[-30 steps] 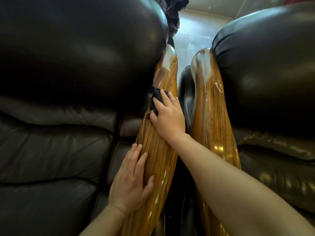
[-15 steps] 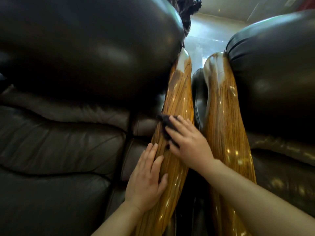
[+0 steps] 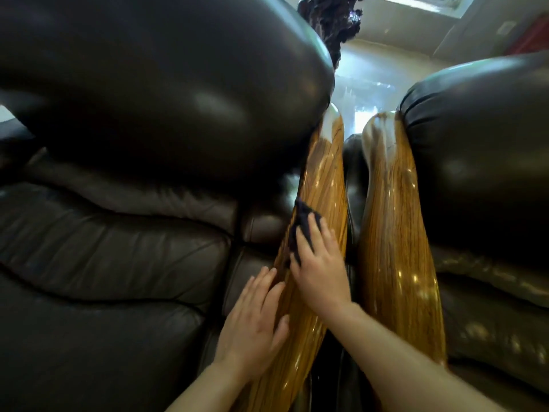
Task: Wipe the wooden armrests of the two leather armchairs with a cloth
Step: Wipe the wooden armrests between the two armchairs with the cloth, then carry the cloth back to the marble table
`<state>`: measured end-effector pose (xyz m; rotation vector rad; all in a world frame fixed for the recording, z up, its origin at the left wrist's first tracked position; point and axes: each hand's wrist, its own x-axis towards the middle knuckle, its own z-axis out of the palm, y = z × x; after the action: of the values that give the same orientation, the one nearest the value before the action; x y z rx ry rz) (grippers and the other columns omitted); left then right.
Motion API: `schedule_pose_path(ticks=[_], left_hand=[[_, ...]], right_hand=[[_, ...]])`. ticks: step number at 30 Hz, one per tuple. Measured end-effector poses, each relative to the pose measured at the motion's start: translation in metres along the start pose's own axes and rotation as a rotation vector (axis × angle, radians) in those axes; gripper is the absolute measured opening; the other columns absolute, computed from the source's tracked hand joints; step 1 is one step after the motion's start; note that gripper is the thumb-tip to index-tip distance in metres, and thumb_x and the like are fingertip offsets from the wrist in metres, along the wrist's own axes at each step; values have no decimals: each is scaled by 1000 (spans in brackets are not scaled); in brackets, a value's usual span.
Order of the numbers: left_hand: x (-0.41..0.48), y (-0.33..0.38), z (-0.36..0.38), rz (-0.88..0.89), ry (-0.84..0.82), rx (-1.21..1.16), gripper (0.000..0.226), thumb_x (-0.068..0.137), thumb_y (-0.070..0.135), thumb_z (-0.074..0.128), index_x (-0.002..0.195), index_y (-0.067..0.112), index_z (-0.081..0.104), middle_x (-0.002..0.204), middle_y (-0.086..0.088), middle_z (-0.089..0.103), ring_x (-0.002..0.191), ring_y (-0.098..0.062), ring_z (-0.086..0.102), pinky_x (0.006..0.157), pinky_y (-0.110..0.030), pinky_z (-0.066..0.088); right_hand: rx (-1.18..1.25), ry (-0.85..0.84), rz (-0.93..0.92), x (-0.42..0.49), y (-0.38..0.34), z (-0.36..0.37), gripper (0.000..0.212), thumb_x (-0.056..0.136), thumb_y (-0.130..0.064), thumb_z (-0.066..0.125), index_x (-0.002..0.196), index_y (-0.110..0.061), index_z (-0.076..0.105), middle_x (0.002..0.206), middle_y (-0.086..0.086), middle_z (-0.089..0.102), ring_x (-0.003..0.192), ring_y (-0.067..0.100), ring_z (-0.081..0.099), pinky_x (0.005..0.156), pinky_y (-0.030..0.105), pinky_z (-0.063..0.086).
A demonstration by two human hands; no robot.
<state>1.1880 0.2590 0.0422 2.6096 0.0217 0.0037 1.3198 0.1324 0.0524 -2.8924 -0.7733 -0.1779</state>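
Observation:
Two glossy striped wooden armrests run side by side between two dark leather armchairs: the left armrest belongs to the left armchair, the right armrest to the right armchair. My right hand presses a small dark cloth flat on the left armrest, about halfway along; most of the cloth is hidden under my fingers. Just below it, my left hand lies with fingers spread on the same armrest's left side, holding nothing.
A narrow dark gap separates the two armrests. Pale glossy floor shows beyond them, with a dark rough object at the top. The left chair's bulging backrest overhangs the armrest's far end.
My right hand has slid the cloth down the left armrest toward me, ending close above my left hand. The view has shifted a little; my left hand stays on the armrest.

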Motion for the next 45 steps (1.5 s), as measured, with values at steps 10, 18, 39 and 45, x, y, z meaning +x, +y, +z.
schedule_pose_path(ticks=[10,18,39,45], left_hand=[[-96,-7,-21,-279,3,157,66,94,53,28,153,22,27,165,0,13,149,-9,-7,121,-33,-2],[-161,14,-39,-540,90,282,64,92,44,46,145,9,42,155,-16,37,148,-29,25,120,-50,22],[-381,25,-102,-914,272,216,73,87,51,30,145,8,44,151,-16,43,143,-33,35,119,-52,23],[-481,30,-112,-1059,295,175,78,85,56,25,146,12,42,152,-13,42,144,-31,32,120,-51,19]], right_hand=[[-60,-241,-487,-87,-22,3,64,96,-31,58,152,-10,34,166,16,15,153,40,9,119,56,26],[29,-283,-698,-39,-60,-56,45,92,-36,59,135,-21,54,117,5,61,103,24,57,88,38,52],[281,-254,-783,-170,-249,-129,20,87,-45,58,103,-36,64,77,-13,64,70,8,61,57,29,53],[246,-308,-856,-242,-317,-146,16,87,-45,57,97,-35,64,78,-11,65,74,10,62,57,28,46]])
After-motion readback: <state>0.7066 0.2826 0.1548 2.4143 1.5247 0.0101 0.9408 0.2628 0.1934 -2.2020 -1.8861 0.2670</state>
